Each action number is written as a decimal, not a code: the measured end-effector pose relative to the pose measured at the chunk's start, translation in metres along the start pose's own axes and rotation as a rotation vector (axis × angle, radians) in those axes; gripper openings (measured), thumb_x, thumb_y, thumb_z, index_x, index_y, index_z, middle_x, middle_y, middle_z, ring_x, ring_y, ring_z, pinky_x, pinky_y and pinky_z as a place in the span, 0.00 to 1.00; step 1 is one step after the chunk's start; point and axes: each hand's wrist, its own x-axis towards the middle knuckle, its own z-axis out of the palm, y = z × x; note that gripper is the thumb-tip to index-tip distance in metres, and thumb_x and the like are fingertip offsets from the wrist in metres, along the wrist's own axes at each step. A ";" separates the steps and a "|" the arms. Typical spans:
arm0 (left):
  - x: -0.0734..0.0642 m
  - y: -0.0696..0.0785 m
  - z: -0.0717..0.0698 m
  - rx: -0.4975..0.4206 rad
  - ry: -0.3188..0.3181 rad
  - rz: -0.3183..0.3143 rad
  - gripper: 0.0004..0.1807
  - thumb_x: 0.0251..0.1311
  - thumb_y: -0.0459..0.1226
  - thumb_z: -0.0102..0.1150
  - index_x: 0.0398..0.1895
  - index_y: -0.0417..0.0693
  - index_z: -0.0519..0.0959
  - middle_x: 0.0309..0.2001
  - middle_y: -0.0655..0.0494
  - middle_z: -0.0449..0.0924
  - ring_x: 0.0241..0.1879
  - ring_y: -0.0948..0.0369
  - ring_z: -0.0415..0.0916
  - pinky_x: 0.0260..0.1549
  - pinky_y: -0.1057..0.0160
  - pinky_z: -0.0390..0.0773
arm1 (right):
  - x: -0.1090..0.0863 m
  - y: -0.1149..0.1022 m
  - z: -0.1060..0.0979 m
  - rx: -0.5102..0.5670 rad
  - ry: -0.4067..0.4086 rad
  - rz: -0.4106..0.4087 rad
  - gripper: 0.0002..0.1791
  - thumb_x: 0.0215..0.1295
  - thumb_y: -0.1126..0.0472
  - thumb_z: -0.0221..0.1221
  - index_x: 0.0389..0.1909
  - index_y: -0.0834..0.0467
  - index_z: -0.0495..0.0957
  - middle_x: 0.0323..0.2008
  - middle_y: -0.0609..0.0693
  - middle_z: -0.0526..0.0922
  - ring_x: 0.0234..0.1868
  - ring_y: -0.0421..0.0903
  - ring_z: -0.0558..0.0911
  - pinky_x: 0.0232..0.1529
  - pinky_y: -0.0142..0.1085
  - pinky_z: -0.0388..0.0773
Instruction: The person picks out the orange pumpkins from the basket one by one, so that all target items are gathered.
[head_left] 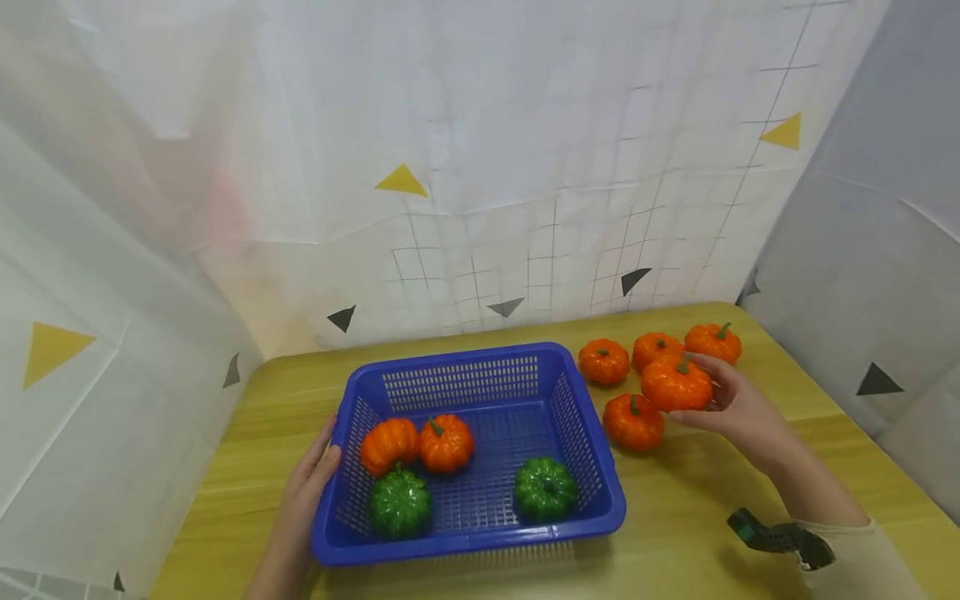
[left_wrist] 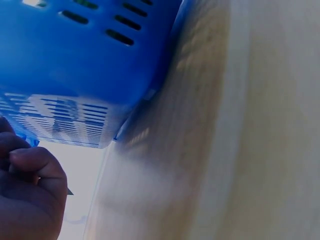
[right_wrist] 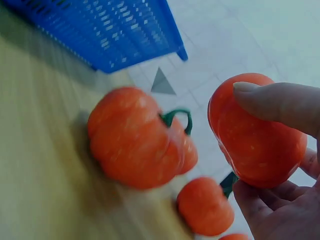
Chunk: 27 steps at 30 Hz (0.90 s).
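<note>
A small orange pumpkin (head_left: 677, 385) is in my right hand (head_left: 741, 414), lifted over the table to the right of the basket. In the right wrist view the thumb (right_wrist: 280, 102) presses one side of this pumpkin (right_wrist: 257, 137), and the fingers hold it from the other side. My left hand (head_left: 303, 483) grips the left rim of the blue plastic basket (head_left: 480, 543), thumb on the rim. Inside the basket lie two orange pumpkins (head_left: 447, 444) at the left, a green pumpkin (head_left: 401, 505) in front of them and another green pumpkin (head_left: 546, 490) at the right.
Several orange pumpkins stand right of the basket: one close to its side (head_left: 633, 423), others farther back, including a pumpkin (head_left: 603, 362) and one at far right (head_left: 712, 342). White sheeting (head_left: 480, 167) surrounds the wooden table (head_left: 247, 467) at the back and sides.
</note>
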 end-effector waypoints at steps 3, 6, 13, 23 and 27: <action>-0.001 -0.001 0.001 -0.026 -0.011 0.015 0.32 0.75 0.50 0.45 0.79 0.66 0.52 0.76 0.54 0.54 0.56 0.59 0.76 0.51 0.51 0.79 | -0.005 0.014 -0.003 0.031 0.027 0.001 0.50 0.60 0.63 0.70 0.76 0.63 0.49 0.71 0.66 0.56 0.53 0.32 0.74 0.47 0.27 0.78; 0.000 -0.001 0.000 -0.061 -0.023 0.030 0.32 0.76 0.49 0.45 0.79 0.65 0.51 0.76 0.53 0.55 0.57 0.58 0.75 0.52 0.53 0.78 | -0.008 0.025 -0.004 0.034 0.040 0.028 0.51 0.61 0.62 0.69 0.77 0.61 0.46 0.72 0.66 0.54 0.57 0.39 0.73 0.47 0.26 0.78; 0.002 0.000 0.001 -0.081 -0.064 0.026 0.32 0.76 0.49 0.45 0.79 0.68 0.51 0.77 0.55 0.51 0.59 0.58 0.74 0.53 0.51 0.77 | -0.014 0.042 -0.008 -0.019 0.103 0.118 0.54 0.63 0.54 0.68 0.79 0.57 0.40 0.75 0.65 0.47 0.66 0.65 0.62 0.46 0.17 0.68; 0.001 -0.002 0.001 -0.107 -0.045 0.021 0.31 0.76 0.48 0.46 0.79 0.67 0.52 0.74 0.56 0.59 0.57 0.57 0.76 0.52 0.50 0.78 | -0.016 0.064 -0.007 -0.005 0.122 0.173 0.58 0.60 0.52 0.70 0.78 0.60 0.40 0.76 0.66 0.46 0.70 0.66 0.58 0.48 0.16 0.67; 0.000 -0.002 0.001 -0.111 -0.060 0.032 0.32 0.76 0.47 0.45 0.79 0.66 0.51 0.72 0.57 0.62 0.56 0.56 0.76 0.52 0.49 0.78 | -0.018 0.070 -0.009 -0.049 0.135 0.154 0.58 0.59 0.52 0.71 0.78 0.61 0.41 0.74 0.68 0.50 0.69 0.67 0.60 0.47 0.13 0.65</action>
